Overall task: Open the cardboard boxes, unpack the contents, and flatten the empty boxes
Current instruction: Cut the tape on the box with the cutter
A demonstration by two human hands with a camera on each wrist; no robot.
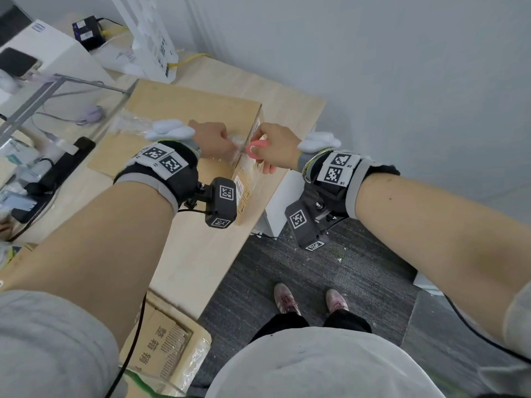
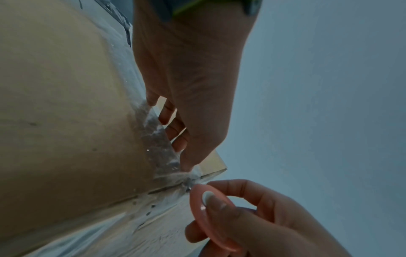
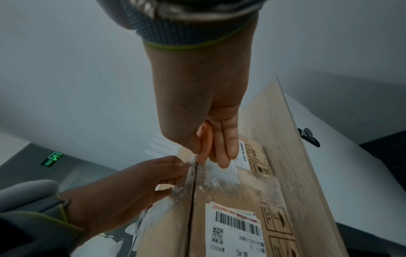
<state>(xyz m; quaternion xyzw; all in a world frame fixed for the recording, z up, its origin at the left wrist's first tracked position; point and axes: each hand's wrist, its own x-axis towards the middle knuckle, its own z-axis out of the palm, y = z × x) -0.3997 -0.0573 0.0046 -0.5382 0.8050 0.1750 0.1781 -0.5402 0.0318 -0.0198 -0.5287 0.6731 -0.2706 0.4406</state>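
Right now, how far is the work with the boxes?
Early stage. Done: part of the tape is lifted from the box. In hand: the right hand holds a pink cutter at the box's edge seam while the left hand pinches the loose tape. Left: open the flaps, unpack, flatten; another box waits below the table.

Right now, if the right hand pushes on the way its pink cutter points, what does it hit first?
The right hand holds the pink cutter with its tip already at the clear tape on the cardboard box edge, so tape first. The left hand pinching that tape sits just beyond, though depth is unclear.
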